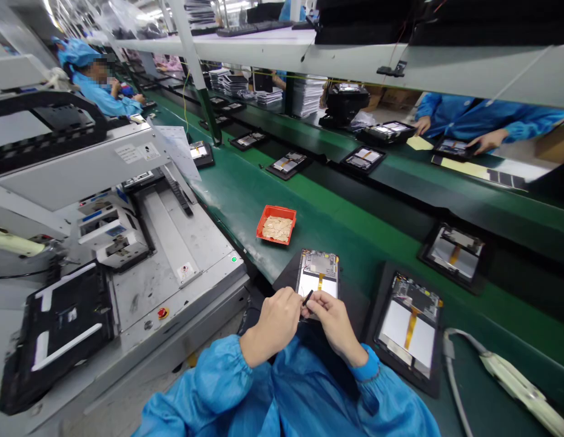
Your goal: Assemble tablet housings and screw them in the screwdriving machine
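Both hands meet over the near edge of an opened tablet, its circuit board, white battery and orange ribbon cable uncovered. My right hand pinches a small black strip-shaped part between thumb and forefinger. Close against it, my left hand is closed with curled fingers; what lies inside its grip is hidden. Just to the right, a second opened tablet rests on a dark pad. Beyond the first tablet is a red tray of small tan pieces.
On the left stands a grey machine with a red button. A corded pale-handled tool lies at the right. More opened tablets line the green conveyor. Across it, a co-worker's hands touch another tablet. A shelf hangs overhead.
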Demonstrator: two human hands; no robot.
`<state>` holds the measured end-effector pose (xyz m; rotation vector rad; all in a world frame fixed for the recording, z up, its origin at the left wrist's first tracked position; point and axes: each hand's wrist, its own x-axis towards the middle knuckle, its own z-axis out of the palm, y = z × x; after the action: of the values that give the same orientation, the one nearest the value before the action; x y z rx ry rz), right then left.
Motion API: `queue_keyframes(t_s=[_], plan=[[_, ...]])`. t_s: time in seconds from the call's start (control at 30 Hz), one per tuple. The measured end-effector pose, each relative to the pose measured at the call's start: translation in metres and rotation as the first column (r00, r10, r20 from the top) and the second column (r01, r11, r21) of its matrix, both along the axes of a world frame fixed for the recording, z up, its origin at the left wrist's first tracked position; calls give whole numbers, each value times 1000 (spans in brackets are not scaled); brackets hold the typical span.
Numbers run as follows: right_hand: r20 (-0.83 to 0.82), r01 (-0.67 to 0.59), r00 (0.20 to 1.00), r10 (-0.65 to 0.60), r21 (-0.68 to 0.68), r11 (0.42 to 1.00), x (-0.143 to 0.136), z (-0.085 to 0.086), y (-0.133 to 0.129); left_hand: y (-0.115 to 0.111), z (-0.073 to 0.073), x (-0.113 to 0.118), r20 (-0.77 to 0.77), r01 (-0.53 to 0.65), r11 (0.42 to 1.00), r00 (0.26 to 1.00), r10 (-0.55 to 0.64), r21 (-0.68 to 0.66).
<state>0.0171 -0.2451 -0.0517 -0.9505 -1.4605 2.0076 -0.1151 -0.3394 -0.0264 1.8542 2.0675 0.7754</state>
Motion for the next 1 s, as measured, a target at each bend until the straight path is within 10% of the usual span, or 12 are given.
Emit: queue_keyframes(t_s=[0.2, 0.33, 0.43, 0.53, 0.83, 1.0], plan=[[26, -45, 999, 45, -4, 999, 9, 0, 7, 13, -5, -16, -181, -14, 999, 983, 21, 39], [99, -50, 994, 45, 40, 998, 32, 5, 23, 72, -2, -73, -177, -329, 944, 929, 325, 3], [239, -26, 970, -49, 304, 952, 50, 7, 32, 123, 1, -116, -214, -465, 869, 878, 429, -166], [327, -72, 929, -173, 619, 782, 63, 6, 29, 149, -3, -136, -207, -455, 869, 885, 417, -195], [261, -197, 960, -102, 889, 413, 70, -27, -5, 128, -16, -128, -107, -379, 925, 921, 375, -15], [258, -213, 962, -88, 914, 345, 71, -42, -13, 78, -18, -94, 53, -319, 939, 948, 314, 126]])
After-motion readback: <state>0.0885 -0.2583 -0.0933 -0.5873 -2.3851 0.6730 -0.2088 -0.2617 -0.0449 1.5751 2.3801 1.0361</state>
